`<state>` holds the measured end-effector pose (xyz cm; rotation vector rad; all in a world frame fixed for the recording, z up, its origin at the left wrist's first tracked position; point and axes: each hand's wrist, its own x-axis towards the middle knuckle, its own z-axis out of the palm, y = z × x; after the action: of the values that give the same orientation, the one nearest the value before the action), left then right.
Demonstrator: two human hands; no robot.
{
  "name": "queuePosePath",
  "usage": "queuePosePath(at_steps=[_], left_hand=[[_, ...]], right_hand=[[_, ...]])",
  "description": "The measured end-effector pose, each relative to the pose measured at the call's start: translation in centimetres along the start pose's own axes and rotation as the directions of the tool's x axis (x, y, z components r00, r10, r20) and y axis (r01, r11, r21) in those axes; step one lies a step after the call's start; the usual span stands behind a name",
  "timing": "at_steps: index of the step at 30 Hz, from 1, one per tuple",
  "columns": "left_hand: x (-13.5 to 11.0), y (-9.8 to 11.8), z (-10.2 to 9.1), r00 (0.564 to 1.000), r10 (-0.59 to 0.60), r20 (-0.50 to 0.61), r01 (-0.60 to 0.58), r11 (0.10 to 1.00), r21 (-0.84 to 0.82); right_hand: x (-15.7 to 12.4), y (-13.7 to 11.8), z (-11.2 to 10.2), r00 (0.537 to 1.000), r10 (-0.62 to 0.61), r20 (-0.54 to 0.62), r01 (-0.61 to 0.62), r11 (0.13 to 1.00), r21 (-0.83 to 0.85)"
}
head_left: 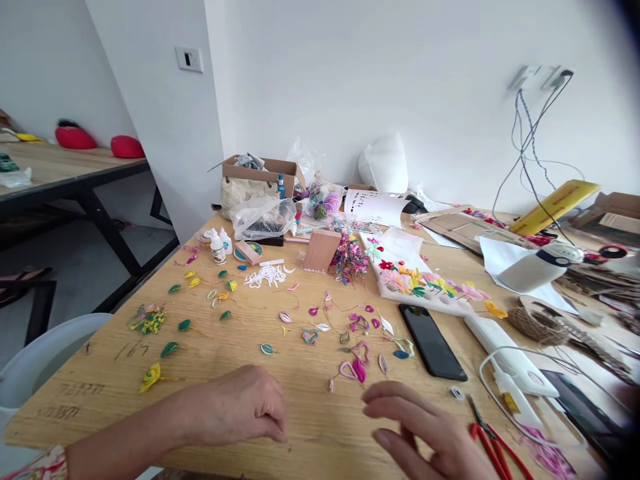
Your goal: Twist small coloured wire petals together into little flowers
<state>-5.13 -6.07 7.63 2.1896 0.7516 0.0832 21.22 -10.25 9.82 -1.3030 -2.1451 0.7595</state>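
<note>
My left hand is closed in a pinch low over the wooden table. A tiny dark speck shows just below its fingertips, too small to name. To its right my right hand hovers with fingers curved and apart, holding nothing. Beyond the hands lie small thread-wrapped petals and loops: a magenta petal, a pink loop, a green-and-white leaf and a blue loop. Near my left forearm are a yellow thread flower and a dark green leaf.
A black phone, red-handled pliers and a white power strip with cables lie at right. A foam block bears colourful flowers. Glue bottles, a wooden block and a cardboard box stand farther back.
</note>
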Motion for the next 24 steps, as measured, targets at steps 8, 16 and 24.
queuePosePath(at_steps=[8,16,24], left_hand=[[0.9,-0.6,-0.1,0.982,-0.039,-0.185,0.077,0.977,0.197],[-0.8,-3.8,0.3,0.960,-0.191,-0.204,0.205,0.978,0.050],[-3.9,-6.7,-2.2,0.904,-0.341,-0.257,0.392,0.902,0.183]], right_hand=[[5.4,-0.1,10.5,0.878,0.275,0.392,-0.476,0.595,0.648],[5.8,1.1,11.5,0.873,0.364,0.326,-0.462,0.831,0.310],[6.5,0.6,12.3,0.956,0.232,0.178,-0.200,0.963,-0.182]])
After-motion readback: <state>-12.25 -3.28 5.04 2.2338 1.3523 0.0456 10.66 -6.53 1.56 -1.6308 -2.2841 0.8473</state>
